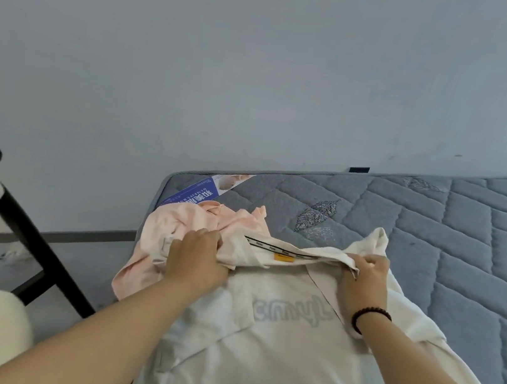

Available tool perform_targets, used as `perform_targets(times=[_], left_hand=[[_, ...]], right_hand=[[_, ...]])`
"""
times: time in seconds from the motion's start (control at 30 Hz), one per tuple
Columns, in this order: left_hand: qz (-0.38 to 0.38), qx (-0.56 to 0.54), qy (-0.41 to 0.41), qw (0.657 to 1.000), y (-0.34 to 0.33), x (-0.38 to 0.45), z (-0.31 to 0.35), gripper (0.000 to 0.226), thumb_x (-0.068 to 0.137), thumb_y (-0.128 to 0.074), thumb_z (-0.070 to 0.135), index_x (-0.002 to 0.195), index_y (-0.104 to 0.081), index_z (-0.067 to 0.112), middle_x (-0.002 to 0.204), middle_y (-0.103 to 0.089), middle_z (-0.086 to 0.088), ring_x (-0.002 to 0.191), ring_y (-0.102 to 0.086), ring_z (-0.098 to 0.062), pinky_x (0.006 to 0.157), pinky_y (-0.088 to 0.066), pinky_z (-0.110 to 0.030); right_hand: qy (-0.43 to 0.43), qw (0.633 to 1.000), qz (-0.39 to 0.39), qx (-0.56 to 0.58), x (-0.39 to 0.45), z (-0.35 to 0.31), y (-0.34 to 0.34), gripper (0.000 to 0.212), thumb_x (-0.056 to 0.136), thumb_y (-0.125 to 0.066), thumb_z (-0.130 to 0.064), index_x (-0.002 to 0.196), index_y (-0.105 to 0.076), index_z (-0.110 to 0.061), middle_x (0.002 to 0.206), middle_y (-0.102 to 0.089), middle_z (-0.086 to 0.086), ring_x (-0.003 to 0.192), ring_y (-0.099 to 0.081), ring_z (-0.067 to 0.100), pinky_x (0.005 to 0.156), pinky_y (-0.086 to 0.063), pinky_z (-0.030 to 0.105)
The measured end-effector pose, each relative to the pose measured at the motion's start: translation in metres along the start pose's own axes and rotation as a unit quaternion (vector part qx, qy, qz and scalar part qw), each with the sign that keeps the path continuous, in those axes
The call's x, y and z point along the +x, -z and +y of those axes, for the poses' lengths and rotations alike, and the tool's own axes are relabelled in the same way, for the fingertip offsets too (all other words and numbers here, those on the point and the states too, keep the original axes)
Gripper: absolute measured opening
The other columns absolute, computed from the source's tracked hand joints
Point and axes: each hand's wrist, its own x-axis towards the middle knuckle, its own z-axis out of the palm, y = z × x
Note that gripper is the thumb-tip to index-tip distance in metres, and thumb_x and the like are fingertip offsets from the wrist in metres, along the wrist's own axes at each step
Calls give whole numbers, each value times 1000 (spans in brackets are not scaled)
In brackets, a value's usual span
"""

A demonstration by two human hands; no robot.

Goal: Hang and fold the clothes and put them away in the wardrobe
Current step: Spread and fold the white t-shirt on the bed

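A white shirt [280, 353] lies spread across the lower centre of the frame on a grey quilted mattress [468, 243], its collar end toward the middle. The left hand [199, 259] grips the collar's left side, fingers curled into the fabric, and the right hand [365, 274] pinches its right side. A pink garment [173, 232] lies bunched just left of the collar, touching it. The shirt looks light, soft and limp, so it probably handles best held at both shoulders and kept taut.

Two garments (one white shirt [270, 358], one pink top [174, 226]), two hands, one mattress [468, 240], one beaded bracelet [370, 317]
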Motion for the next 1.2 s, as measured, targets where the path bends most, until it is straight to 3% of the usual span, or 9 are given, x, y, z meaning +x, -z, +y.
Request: perform_targets(times=[0.1, 0.23, 0.4, 0.6, 0.77, 0.87, 0.97, 1.1, 1.2], left_hand=[[8, -26, -47, 999, 20, -46, 7, 28, 80, -60, 39, 71, -38, 24, 80, -56, 4, 77, -50, -25, 71, -35, -33], [8, -1, -95, 995, 38, -108, 14, 21, 83, -56, 34, 77, -39, 22, 80, -54, 8, 76, -44, -21, 71, -34, -34], [-21, 49, -157, 986, 53, -190, 30, 15, 81, -51, 20, 85, -36, 22, 90, -60, 2, 87, -53, -23, 70, -29, -32], [-68, 116, -255, 958, 46, -289, 35, 54, 28, -88, 34, 61, -47, 24, 41, -43, 9, 32, -41, -11, 42, -16, -22], [-97, 100, -276, 951, 32, -362, 36, 75, 40, -89, 57, 79, -35, 22, 42, -43, 11, 28, -39, -9, 39, -10, -19], [-85, 87, -321, 939, 30, -401, 35, 57, 64, -71, 61, 79, -33, 21, 39, -42, 8, 24, -37, -9, 37, -10, -17], [-19, 98, -378, 920, 30, -431, 33, 17, 71, -42, 32, 80, -35, 20, 39, -41, 6, 23, -36, -11, 37, -9, -17], [14, 113, -413, 904, 24, -450, 23, 12, 71, -40, 21, 82, -38, 19, 46, -42, 7, 29, -38, -13, 41, -9, -21], [-7, 122, -444, 888, 17, -460, 15, 14, 75, -47, 32, 84, -41, 22, 54, -45, 7, 37, -41, -14, 42, -13, -24]], right_hand=[[-37, 997, -8, 70, -18, -12, 26, 19, 94, -53, -13, 105, -68, -8, 140, -37, 7, 122, -45, 25, 103, -30, 28], [-29, 991, 0, 133, -67, -17, 74, 17, 92, -56, -16, 104, -67, -9, 115, -58, 2, 115, -51, 24, 97, -37, 32], [14, 1000, 3, 4, -148, 2, 134, 17, 85, -63, -1, 98, -72, -9, 138, -52, 5, 124, -49, 24, 96, -29, 20], [34, 996, -24, -77, -251, 37, 193, 15, 70, -78, 3, 78, -75, -10, 131, -55, 16, 115, -56, 34, 88, -28, 12], [5, 996, -62, -70, -322, 62, 228, 15, 74, -79, -8, 86, -75, -16, 141, -47, 9, 125, -50, 27, 99, -33, 26], [6, 993, -84, -83, -357, 75, 243, 19, 75, -78, -9, 93, -74, -16, 142, -45, 8, 127, -48, 26, 102, -33, 28], [15, 989, -110, -102, -387, 82, 257, 23, 78, -75, -8, 100, -72, -12, 144, -41, 7, 131, -44, 24, 105, -28, 25], [31, 989, -112, -94, -415, 87, 265, 30, 72, -80, -10, 101, -73, -12, 138, -44, 7, 127, -48, 25, 105, -30, 24], [40, 991, -103, -70, -425, 90, 268, 51, 68, -75, -43, 108, -71, -12, 135, -43, 0, 125, -45, 13, 103, -28, 16]])
